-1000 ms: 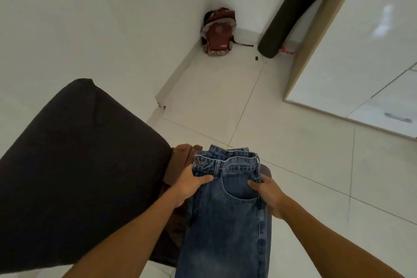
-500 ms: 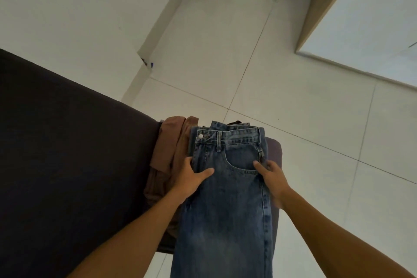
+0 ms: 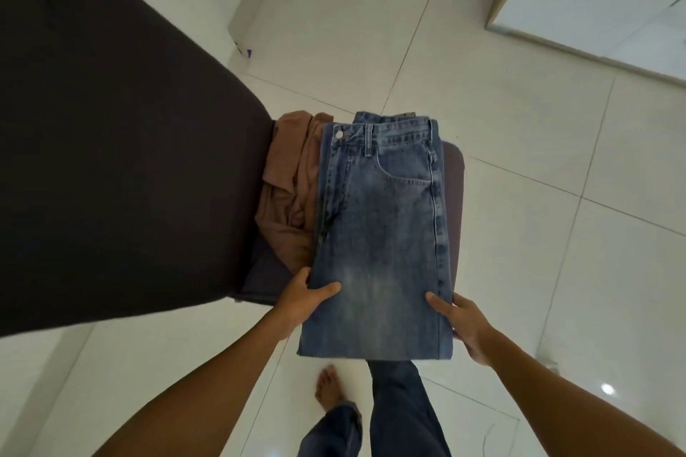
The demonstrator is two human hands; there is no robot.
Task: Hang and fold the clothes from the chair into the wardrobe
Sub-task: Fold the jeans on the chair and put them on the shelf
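A pair of blue jeans (image 3: 386,234) lies folded lengthwise on the dark chair seat (image 3: 453,174), waistband away from me, its near end overhanging the seat edge. My left hand (image 3: 302,299) grips the left edge of the jeans near the lower end, thumb on top. On the right edge at about the same height, my right hand (image 3: 462,321) holds the denim. A crumpled brown garment (image 3: 287,182) lies on the seat, left of the jeans and partly under them. The chair's wide dark backrest (image 3: 111,141) fills the left side.
White tiled floor (image 3: 538,197) surrounds the chair. A white glossy wardrobe door with a wooden side panel (image 3: 594,0) stands at the top right. My own bare foot (image 3: 328,388) and jeans-clad legs (image 3: 399,408) are on the floor below the folded jeans.
Both hands slid down the jeans from the waistband and pocket area to the lower part near the seat edge. The view tilted further down, bringing my legs and foot into sight.
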